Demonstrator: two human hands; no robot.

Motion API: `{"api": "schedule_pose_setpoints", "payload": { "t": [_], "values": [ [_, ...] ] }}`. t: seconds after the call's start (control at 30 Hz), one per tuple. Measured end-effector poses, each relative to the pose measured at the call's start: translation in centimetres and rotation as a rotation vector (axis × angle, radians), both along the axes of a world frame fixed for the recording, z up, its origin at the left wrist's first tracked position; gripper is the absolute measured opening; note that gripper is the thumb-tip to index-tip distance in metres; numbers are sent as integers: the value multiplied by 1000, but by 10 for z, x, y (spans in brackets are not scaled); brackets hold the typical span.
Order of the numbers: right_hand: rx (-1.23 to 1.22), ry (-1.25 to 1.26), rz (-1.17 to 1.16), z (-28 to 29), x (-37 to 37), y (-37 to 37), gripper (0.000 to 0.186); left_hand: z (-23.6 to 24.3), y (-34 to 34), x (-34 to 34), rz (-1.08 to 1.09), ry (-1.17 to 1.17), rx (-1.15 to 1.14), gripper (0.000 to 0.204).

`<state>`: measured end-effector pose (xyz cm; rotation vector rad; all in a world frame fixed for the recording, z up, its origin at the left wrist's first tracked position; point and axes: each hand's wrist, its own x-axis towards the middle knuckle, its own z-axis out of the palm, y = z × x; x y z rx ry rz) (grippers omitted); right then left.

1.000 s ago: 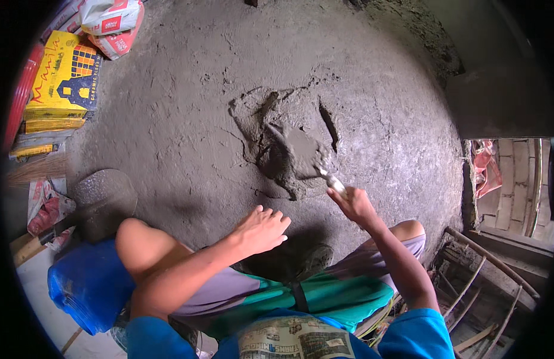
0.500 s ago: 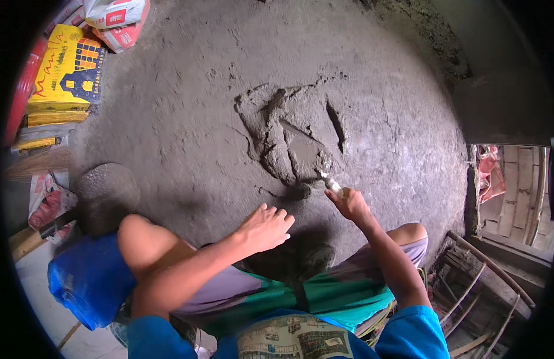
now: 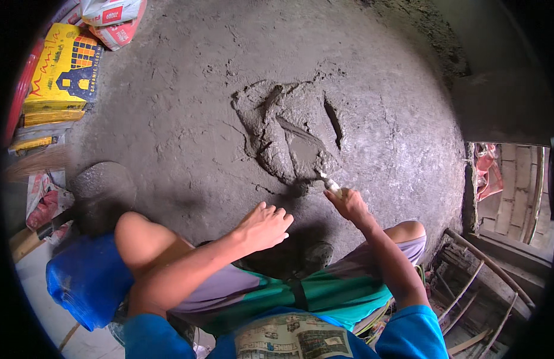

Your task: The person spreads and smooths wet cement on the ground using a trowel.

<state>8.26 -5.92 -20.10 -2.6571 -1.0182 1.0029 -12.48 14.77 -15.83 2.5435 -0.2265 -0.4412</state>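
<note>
My right hand (image 3: pixel 347 202) grips the pale handle of a trowel (image 3: pixel 304 154), whose blade lies in a rough heap of wet grey mortar (image 3: pixel 256 113). A long slot runs down the heap's right side. My left hand (image 3: pixel 266 225) holds nothing, fingers loosely bent and apart, just below the heap and left of the trowel handle. My knees, bent on either side, frame the lower part of the view.
Grey plastered surface (image 3: pixel 169 107) surrounds the heap. At left lie a yellow box (image 3: pixel 58 72), cement bags (image 3: pixel 118 27), a broom (image 3: pixel 31 166), a shovel (image 3: pixel 102 191) and a blue container (image 3: pixel 85 281). A ladder-like wooden frame (image 3: pixel 480 287) stands lower right, below an opening.
The trowel in my right hand has sunk flatter into the mortar, its handle slightly lower than a second ago. Over the last half second it has barely moved. My left hand stays nearly in place.
</note>
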Motion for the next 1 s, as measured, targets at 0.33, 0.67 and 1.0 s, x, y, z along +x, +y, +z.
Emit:
{"api": "schedule_pose_setpoints", "payload": {
  "t": [0.33,0.67,1.0],
  "values": [
    [5,-181,263,-15,-3,-47,36,-3,4,-10,18,26,-5,29],
    [-228,92,-90,41,2,-38,26,1,3,-2,-11,37,-1,30],
    [28,-2,-114,118,-11,-2,37,7,4,5,-20,-1,14,30]
  ]
}}
